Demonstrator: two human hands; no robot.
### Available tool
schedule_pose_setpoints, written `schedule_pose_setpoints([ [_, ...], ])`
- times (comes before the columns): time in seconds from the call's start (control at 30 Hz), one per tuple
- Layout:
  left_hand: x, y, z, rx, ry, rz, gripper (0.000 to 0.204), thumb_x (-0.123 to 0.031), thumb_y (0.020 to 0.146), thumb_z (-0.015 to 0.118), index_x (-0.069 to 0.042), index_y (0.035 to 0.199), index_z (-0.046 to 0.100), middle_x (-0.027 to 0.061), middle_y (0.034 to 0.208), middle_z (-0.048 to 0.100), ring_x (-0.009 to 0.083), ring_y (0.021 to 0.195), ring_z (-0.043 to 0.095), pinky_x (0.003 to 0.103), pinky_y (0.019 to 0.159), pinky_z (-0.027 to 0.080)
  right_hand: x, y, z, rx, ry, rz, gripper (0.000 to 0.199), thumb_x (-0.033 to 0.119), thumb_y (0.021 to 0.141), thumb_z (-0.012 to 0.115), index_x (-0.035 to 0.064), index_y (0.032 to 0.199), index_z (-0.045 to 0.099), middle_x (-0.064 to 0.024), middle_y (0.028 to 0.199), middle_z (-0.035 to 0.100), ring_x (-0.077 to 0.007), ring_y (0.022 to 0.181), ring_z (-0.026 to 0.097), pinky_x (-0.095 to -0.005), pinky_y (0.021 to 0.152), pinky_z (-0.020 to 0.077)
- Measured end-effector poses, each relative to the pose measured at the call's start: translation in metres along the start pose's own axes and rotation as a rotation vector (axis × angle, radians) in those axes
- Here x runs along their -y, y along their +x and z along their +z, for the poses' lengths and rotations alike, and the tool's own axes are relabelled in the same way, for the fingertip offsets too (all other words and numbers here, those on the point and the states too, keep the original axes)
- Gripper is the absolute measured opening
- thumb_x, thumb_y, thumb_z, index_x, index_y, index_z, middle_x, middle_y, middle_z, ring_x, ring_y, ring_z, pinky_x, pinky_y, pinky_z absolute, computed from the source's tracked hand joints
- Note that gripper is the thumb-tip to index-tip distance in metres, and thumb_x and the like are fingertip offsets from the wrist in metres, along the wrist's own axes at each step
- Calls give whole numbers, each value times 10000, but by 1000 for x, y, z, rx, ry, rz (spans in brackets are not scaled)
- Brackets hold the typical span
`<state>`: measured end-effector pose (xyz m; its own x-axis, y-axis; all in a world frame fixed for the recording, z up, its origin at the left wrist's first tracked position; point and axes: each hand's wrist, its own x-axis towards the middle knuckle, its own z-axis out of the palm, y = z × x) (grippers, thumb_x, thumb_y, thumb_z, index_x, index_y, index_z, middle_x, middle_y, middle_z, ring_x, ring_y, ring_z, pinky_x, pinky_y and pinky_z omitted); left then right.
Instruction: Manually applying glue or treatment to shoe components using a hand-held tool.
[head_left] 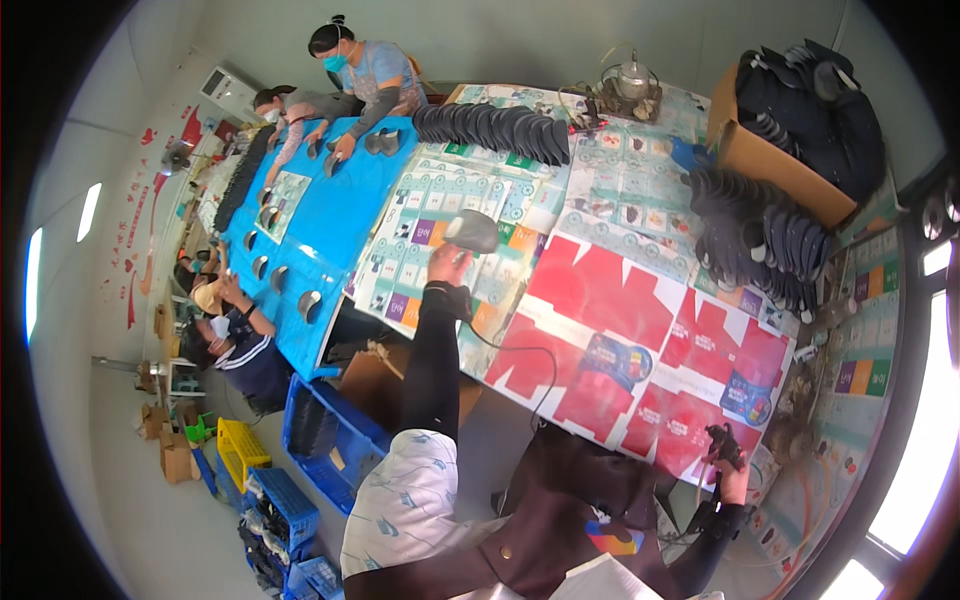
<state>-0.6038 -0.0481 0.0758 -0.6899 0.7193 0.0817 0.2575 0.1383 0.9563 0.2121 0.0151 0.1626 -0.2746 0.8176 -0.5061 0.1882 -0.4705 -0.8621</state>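
Note:
My left hand (pixel 450 266) is stretched out over the printed sheets on the table. Its fingers are closed on the near edge of a dark grey, curved shoe piece (pixel 472 231), which has a lighter patch at its left end. A dark band sits round the left wrist, and a thin cable trails from it. At the lower right, my right hand (pixel 735 482) grips a small black spray gun (pixel 724 446) over the corner of a red and white printed sheet (pixel 590 340). Part of that grip is hidden behind the tool.
A long row of dark shoe pieces (pixel 495 130) lies at the table's far side. More pieces (pixel 765 235) are piled at the right, beside a full cardboard box (pixel 780 165). A metal pot (pixel 633 78) stands behind. Several people work around the blue table (pixel 345 215); blue crates (pixel 330 445) stand below.

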Motion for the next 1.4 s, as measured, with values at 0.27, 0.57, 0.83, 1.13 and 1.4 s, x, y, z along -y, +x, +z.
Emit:
schedule_pose_setpoints([
  [0.27, 175, 186, -58, 68, 939, 235, 433, -485, 929, 580, -84, 1004, 724, 123, 1020, 728, 320, 1036, 683, 467, 873, 546, 36, 3, 126, -85, -19, 252, 428, 27, 724, 632, -40, 1143, 688, -103, 1052, 708, -168, 943, 657, -305, 819, 538],
  [0.57, 225, 238, -44, 623, 1463, 352, 519, -605, 900, 564, -133, 887, 781, 114, 826, 745, 383, 843, 685, 505, 788, 544, 78, -17, 172, -254, -23, 261, 315, 86, 804, 720, 17, 1110, 699, -41, 939, 752, -106, 765, 678, -244, 514, 496],
  [0.83, -11, 57, 375, 310, -96, 213, 252, -275, 957, 680, -54, 1076, 664, 114, 961, 739, 281, 899, 719, 370, 801, 551, 84, -26, 183, -337, -84, 238, 273, 33, 824, 668, -2, 1095, 686, -51, 967, 753, -125, 849, 713, -255, 540, 547],
  [1.13, -92, 58, 569, 691, 192, 52, 311, -381, 830, 793, -73, 829, 747, 94, 838, 761, 267, 834, 730, 366, 787, 562, 69, -97, 169, -505, -20, 242, 309, 80, 819, 663, 87, 1126, 700, 9, 895, 735, -70, 777, 652, -211, 525, 493],
  [1.4, -123, 6, 421, 503, 317, 478, 141, -79, 952, 598, -82, 1058, 504, 188, 880, 683, 407, 766, 693, 492, 651, 514, 46, -122, 142, -472, 93, 157, 220, -2, 846, 647, 21, 1062, 682, -56, 922, 750, -115, 692, 671, -258, 494, 524],
])
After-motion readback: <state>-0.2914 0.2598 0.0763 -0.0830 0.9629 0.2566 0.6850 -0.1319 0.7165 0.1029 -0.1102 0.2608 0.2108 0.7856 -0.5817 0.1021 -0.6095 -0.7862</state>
